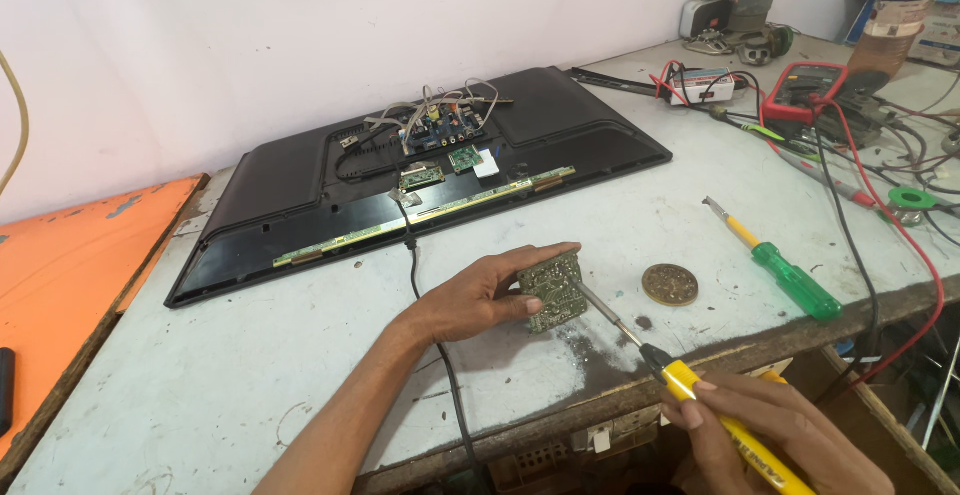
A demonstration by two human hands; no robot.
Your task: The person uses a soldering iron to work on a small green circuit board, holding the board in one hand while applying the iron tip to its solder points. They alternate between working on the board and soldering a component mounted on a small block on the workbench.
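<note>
Over a worn pale workbench [250, 355], the left hand [478, 298] gripped a small green circuit board [552, 290] upright on edge while the right hand [775, 425], fingers closed around a yellow-handled soldering iron [700, 395], touched its tip to the board, apparently mid-soldering, needing a steady tip.

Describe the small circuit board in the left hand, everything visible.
The small circuit board is a roughly square green board, its solder side with pale traces facing the camera. It stands tilted on edge just above the worn white bench, in front of the opened flat-panel TV. The left hand pinches it, fingers across the top edge, thumb on its face. The metal tip of the yellow-handled soldering iron, held by the right hand, meets its right edge.
</note>
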